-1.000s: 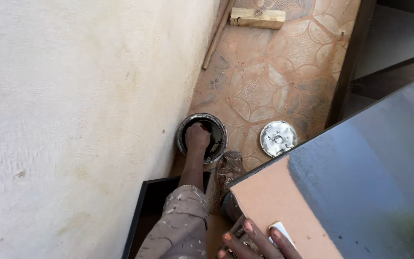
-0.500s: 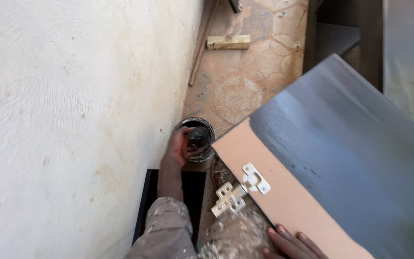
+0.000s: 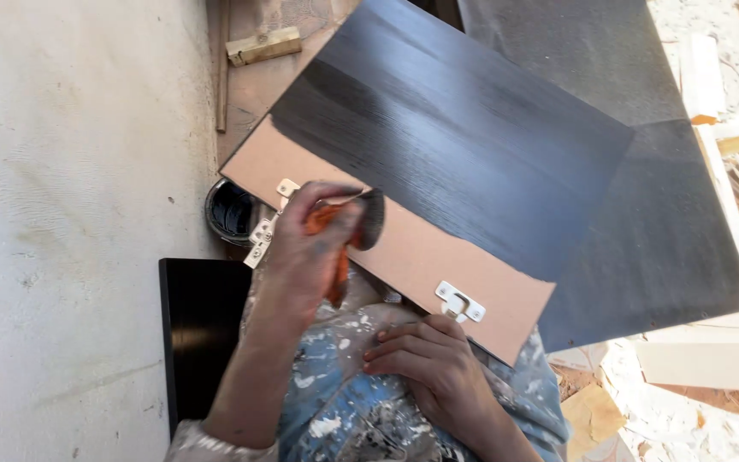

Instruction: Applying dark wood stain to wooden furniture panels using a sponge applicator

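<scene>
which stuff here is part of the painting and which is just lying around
In use: brush in the left hand; half-painted door panel with hinges, steadied by the right hand; paint can.

Lying about: wood block; black board; offcuts.

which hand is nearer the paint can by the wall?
Left. The left hand, gripping the brush, hovers just right of the paint can; the right hand rests lower on the person's lap, under the board's edge.
</scene>
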